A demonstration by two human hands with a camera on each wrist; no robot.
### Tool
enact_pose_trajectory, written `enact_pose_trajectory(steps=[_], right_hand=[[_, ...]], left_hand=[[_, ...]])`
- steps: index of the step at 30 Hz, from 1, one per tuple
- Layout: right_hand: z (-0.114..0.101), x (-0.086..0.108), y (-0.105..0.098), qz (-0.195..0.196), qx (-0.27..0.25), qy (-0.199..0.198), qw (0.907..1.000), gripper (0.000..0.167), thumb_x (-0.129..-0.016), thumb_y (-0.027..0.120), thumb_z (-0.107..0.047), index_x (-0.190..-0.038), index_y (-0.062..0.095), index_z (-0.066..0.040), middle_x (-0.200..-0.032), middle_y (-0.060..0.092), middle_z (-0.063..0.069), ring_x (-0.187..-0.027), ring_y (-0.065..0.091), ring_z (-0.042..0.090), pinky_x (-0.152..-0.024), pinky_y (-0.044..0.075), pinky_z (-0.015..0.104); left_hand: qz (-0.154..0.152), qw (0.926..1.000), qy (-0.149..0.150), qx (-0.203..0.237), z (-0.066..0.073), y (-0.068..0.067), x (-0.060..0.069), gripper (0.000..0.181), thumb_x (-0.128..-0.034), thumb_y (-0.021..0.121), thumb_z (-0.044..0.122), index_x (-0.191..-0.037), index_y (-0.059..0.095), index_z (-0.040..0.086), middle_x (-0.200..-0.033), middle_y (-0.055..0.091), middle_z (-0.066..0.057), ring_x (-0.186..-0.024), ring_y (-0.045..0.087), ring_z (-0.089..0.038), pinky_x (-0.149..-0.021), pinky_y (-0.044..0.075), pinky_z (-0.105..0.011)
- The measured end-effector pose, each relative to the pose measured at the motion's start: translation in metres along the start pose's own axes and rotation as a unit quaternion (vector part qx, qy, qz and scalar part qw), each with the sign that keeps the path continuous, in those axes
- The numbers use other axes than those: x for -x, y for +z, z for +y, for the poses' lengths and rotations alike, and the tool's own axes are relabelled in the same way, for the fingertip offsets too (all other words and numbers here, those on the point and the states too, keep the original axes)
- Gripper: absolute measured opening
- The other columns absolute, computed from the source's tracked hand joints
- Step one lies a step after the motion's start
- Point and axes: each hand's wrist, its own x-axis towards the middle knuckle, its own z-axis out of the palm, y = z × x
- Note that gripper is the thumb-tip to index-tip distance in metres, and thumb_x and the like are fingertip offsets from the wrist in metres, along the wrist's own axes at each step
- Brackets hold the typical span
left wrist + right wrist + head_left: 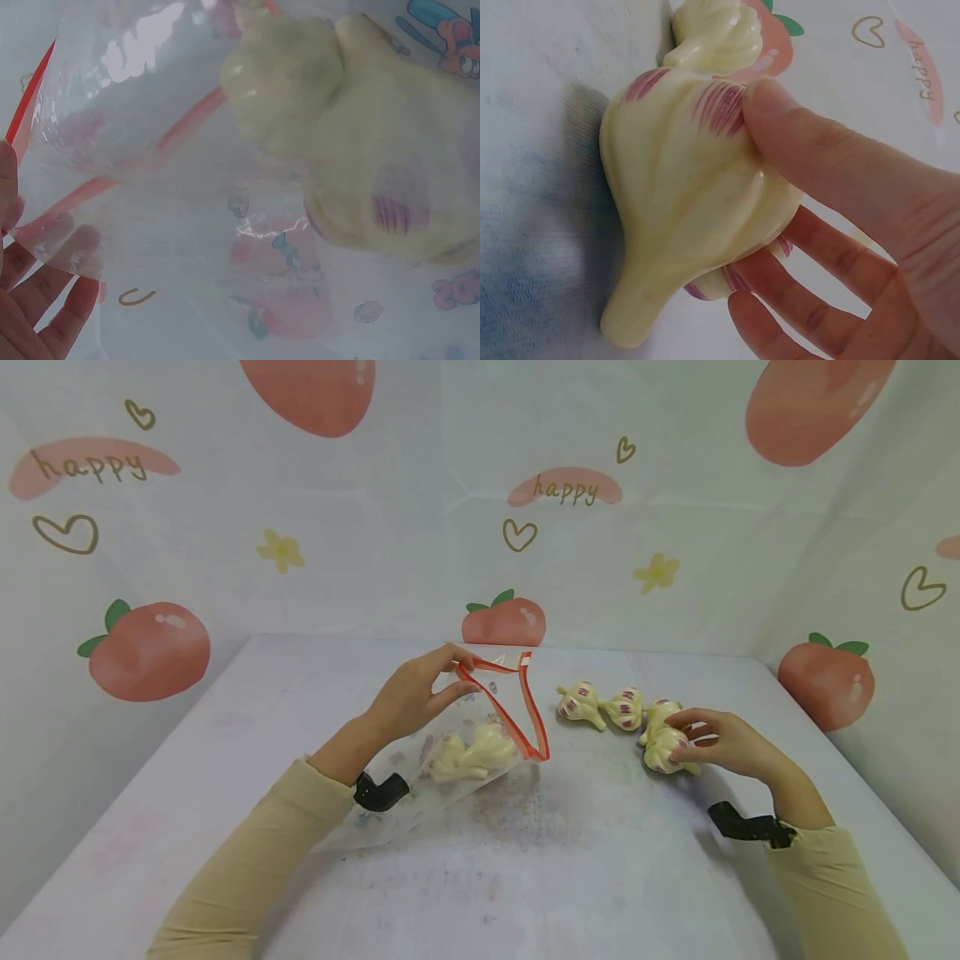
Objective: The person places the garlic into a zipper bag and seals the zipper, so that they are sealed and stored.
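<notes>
A clear zip bag (420, 768) with red edging stands with its mouth spread toward the right. My left hand (411, 693) pinches the bag's rim between thumb and fingers. Inside the bag lie pale garlic bulbs (487, 750), seen through the plastic in the left wrist view too. On the right, my right hand (723, 739) grips a garlic bulb (682, 165) with purple streaks, thumb on one side and fingers on the other. Another bulb (662, 710) sits right behind it, partly hidden by the fingers.
Two more garlic bulbs (579, 702) lie in a row between the bag and my right hand. A white cloth covers the table (570, 877). Behind it hangs a printed backdrop (420, 527). Black wrist mounts (750, 827) sit at both cuffs.
</notes>
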Motion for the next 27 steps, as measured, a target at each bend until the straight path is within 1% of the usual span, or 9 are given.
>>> enact_pose_trajectory(steps=[4, 11, 15, 19, 22, 27], right_hand=[[-0.002, 0.0008, 0.0002, 0.0, 0.0, 0.005, 1.0, 0.048, -0.077, 0.077, -0.02, -0.117, 0.059, -0.001, -0.115, 0.062, 0.02, -0.09, 0.056, -0.003, -0.07, 0.05, 0.02], [-0.0029, 0.0016, -0.0017, 0.004, 0.009, 0.009, 0.9999, 0.05, -0.075, 0.078, -0.023, -0.117, 0.059, -0.003, -0.114, 0.063, 0.019, -0.089, 0.055, -0.003, -0.07, 0.05, 0.02], [-0.0034, 0.0013, -0.0038, 0.005, 0.008, 0.007, 0.9999, 0.05, -0.075, 0.078, -0.024, -0.117, 0.059, -0.003, -0.115, 0.062, 0.019, -0.088, 0.053, -0.007, -0.072, 0.051, 0.02], [-0.0046, 0.0009, -0.0046, 0.011, 0.004, 0.0, 0.9999, 0.049, -0.074, 0.079, -0.022, -0.116, 0.06, -0.004, -0.115, 0.063, 0.018, -0.088, 0.054, -0.009, -0.076, 0.053, 0.024], [-0.0059, 0.0007, -0.0053, 0.015, 0.003, -0.001, 0.9999, 0.049, -0.074, 0.079, -0.022, -0.116, 0.06, -0.005, -0.115, 0.063, 0.017, -0.088, 0.055, -0.008, -0.075, 0.053, 0.023], [-0.0097, 0.0002, -0.0066, 0.019, -0.001, -0.001, 0.9998, 0.05, -0.074, 0.079, -0.021, -0.118, 0.06, -0.007, -0.116, 0.062, 0.017, -0.088, 0.054, -0.009, -0.072, 0.05, 0.018]], left_hand=[[-0.001, 1.0, 0.0, -0.001, -0.0004, 0.0005, 0.0003, 0.027, -0.0843, 0.069, 0.017, -0.104, 0.055, 0.006, -0.099, 0.066, -0.005, -0.093, 0.064, -0.024, -0.084, 0.052, -0.038], [-0.001, 1.0, -0.002, -0.004, 0.0, 0.0004, 0.0002, 0.028, -0.084, 0.069, 0.019, -0.105, 0.055, 0.006, -0.101, 0.066, -0.006, -0.093, 0.064, -0.024, -0.083, 0.052, -0.038], [-0.003, 1.0, -0.004, -0.005, -0.0001, 0.0003, 0.0004, 0.028, -0.0843, 0.069, 0.019, -0.105, 0.055, 0.006, -0.101, 0.066, -0.006, -0.093, 0.064, -0.024, -0.083, 0.052, -0.038], [-0.004, 1.0, -0.003, -0.002, 0.0002, 0.0006, -0.0003, 0.029, -0.0841, 0.069, 0.019, -0.105, 0.055, 0.006, -0.1, 0.066, -0.006, -0.093, 0.064, -0.024, -0.082, 0.052, -0.038], [-0.003, 1.0, 0.0, 0.001, 0.0002, 0.001, -0.0009, 0.029, -0.0838, 0.069, 0.019, -0.105, 0.055, 0.005, -0.099, 0.066, -0.008, -0.092, 0.065, -0.024, -0.083, 0.052, -0.039], [-0.001, 1.0, 0.003, 0.002, -0.0006, 0.0015, -0.0008, 0.028, -0.084, 0.069, 0.017, -0.104, 0.054, 0.005, -0.099, 0.066, -0.007, -0.092, 0.064, -0.024, -0.083, 0.052, -0.038]])
